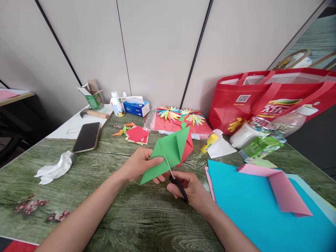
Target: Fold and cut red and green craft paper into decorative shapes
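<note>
My left hand (143,162) pinches a creased sheet of green paper (170,148), thumb on top and fingers underneath. In my right hand (190,189) is a pair of scissors (181,189) with black handles. One blade lies over the face of the green paper near its lower middle; the other blade is hidden behind it. Just beyond the green sheet, partly covered by it, shows a folded red paper piece (187,150). Whether that red piece rests on the table or hangs with the green sheet I cannot tell.
Blue paper (244,203) and folded pink paper (286,192) lie at right. Behind stand a red bag (233,101), a glue stick (209,143) and paper fans (169,113). Small red squares (137,134), a phone (86,137), a hammer (96,113) and a crumpled tissue (55,169) lie left.
</note>
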Available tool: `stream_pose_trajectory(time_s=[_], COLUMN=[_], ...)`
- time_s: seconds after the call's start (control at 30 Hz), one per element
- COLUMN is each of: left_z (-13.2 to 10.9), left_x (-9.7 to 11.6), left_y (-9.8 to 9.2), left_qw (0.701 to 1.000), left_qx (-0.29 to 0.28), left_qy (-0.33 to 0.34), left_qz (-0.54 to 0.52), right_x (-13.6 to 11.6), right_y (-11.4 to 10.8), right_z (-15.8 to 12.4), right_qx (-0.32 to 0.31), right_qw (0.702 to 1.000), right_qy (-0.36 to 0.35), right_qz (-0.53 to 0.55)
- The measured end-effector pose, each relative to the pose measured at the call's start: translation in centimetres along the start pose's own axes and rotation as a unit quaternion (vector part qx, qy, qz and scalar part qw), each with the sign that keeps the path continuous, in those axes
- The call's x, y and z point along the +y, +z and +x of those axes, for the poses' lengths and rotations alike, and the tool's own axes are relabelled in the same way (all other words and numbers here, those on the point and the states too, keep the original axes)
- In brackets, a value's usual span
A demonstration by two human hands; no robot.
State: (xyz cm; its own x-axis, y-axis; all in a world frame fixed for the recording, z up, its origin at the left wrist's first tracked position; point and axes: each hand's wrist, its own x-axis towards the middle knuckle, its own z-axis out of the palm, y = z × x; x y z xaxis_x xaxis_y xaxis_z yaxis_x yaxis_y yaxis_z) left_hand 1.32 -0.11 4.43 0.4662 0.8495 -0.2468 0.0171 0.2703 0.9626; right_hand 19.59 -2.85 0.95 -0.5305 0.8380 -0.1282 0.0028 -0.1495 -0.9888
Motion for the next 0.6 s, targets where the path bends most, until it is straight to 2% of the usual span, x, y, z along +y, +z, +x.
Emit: stream_pose_trajectory(time_s=[0.6], left_z=[0.00], left_x=[0.05], left_y=[0.01], left_qw=[1.000], left_qx=[-0.006], left_qy=[-0.010], left_qz=[-0.012], right_x=[0.54], right_y=[-0.13], right_z=[-0.04], right_qx=[0.003], right_qw=[1.000], right_qy=[-0.011], right_qz=[-0.010])
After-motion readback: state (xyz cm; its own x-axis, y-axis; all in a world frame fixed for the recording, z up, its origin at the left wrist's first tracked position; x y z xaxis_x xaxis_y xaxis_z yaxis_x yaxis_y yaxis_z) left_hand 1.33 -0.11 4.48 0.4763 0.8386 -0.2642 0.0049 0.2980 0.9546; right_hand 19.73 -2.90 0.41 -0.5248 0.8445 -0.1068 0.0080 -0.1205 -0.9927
